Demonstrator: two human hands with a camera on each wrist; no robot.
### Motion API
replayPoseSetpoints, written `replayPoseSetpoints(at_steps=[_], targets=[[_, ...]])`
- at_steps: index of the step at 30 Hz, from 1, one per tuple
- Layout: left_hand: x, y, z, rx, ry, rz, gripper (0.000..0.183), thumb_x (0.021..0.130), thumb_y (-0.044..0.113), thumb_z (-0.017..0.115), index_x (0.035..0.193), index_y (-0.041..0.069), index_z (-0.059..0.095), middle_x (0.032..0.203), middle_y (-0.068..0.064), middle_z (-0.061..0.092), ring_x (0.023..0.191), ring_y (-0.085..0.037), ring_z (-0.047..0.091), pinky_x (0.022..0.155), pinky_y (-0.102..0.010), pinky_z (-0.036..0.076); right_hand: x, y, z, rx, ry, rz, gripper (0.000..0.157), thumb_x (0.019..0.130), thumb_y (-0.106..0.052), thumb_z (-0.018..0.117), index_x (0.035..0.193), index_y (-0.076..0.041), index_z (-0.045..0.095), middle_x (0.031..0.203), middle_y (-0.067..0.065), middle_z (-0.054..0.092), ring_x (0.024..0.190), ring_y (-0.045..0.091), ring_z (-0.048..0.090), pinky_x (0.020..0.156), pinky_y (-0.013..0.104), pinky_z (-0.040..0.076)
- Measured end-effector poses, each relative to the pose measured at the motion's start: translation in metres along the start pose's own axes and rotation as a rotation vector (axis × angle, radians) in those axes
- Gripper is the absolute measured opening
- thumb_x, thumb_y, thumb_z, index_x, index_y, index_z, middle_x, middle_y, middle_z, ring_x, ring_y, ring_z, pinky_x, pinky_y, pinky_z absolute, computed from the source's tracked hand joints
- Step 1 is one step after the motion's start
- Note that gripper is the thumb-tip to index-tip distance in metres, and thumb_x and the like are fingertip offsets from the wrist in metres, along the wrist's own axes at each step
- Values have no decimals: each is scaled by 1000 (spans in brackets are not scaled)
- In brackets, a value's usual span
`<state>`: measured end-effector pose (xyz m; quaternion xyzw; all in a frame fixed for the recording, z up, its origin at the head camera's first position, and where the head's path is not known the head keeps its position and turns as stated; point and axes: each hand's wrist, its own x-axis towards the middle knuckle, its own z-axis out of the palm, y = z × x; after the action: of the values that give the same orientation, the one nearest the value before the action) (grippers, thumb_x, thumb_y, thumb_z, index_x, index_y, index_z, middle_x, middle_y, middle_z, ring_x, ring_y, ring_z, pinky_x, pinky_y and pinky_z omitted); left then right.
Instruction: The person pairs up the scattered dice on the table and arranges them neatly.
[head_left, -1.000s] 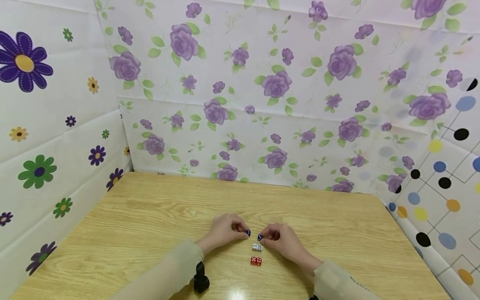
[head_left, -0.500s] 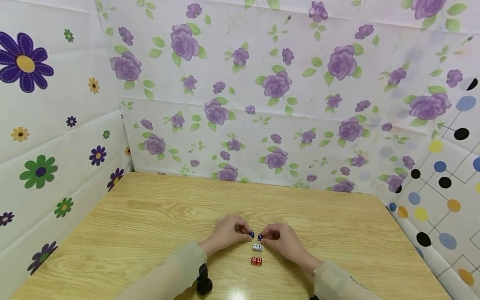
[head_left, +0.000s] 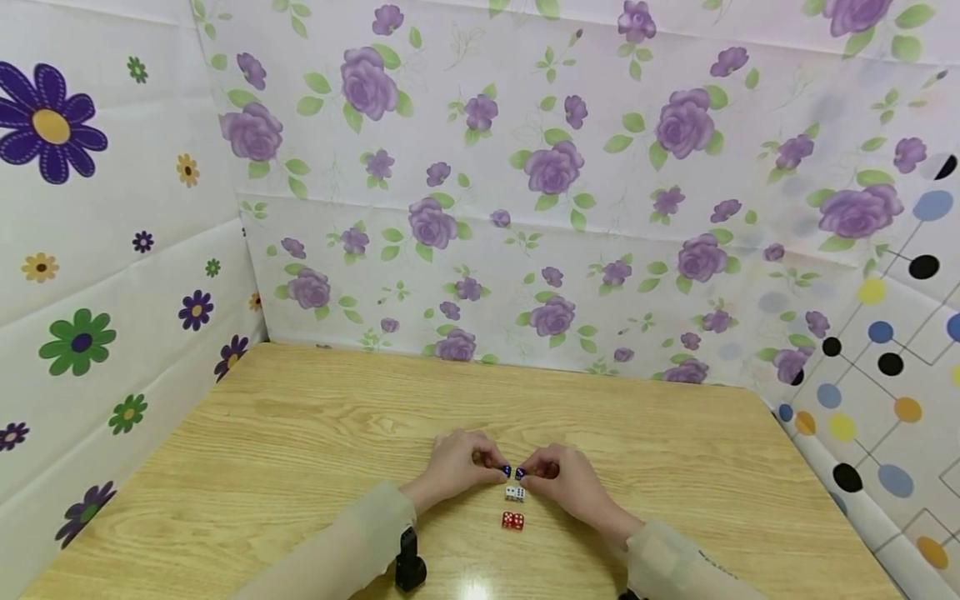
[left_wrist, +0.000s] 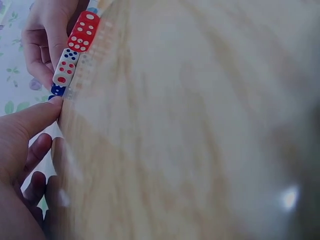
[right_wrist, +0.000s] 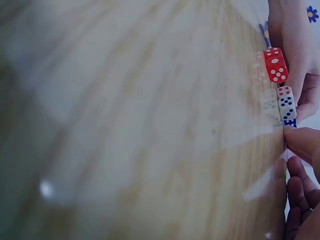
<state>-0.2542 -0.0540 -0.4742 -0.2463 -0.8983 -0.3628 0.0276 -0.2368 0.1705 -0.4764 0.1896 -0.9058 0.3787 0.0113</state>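
Thumb and fingertips of my left hand (head_left: 461,465) pinch a small blue die (head_left: 507,471) with white pips. Facing it, my right hand (head_left: 566,483) pinches a second blue die (head_left: 520,473); a narrow gap separates the two in the head view. Just nearer to me, a pair of white dice (head_left: 515,494) sits side by side on the table. A pair of red dice (head_left: 513,521) lies nearer still, in line with the white ones. In the right wrist view, the right thumb (right_wrist: 302,140) hides most of the die it holds.
The wood-grain table (head_left: 337,400) is bounded at the back by a sheet with purple roses (head_left: 551,171). Flower-print (head_left: 75,342) and dotted (head_left: 892,400) sheets hang at left and right. A black device (head_left: 409,562) is strapped at the left wrist.
My left hand has moved to the right with its blue die, narrowing the gap to the other blue die. The right hand and the white and red dice stay in place.
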Motion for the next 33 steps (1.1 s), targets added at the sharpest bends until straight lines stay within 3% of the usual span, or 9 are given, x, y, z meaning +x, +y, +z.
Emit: replayPoseSetpoints(at_steps=[33], targets=[[1, 3, 4, 13, 9, 4, 8, 78, 34, 83, 81, 31, 76, 81, 12, 68, 80, -10, 48, 79, -39, 21, -1, -3, -3, -12, -6, -10, 8, 85, -22, 78, 92, -23, 78, 81, -7, 66, 67, 4, 52, 60, 21, 44]])
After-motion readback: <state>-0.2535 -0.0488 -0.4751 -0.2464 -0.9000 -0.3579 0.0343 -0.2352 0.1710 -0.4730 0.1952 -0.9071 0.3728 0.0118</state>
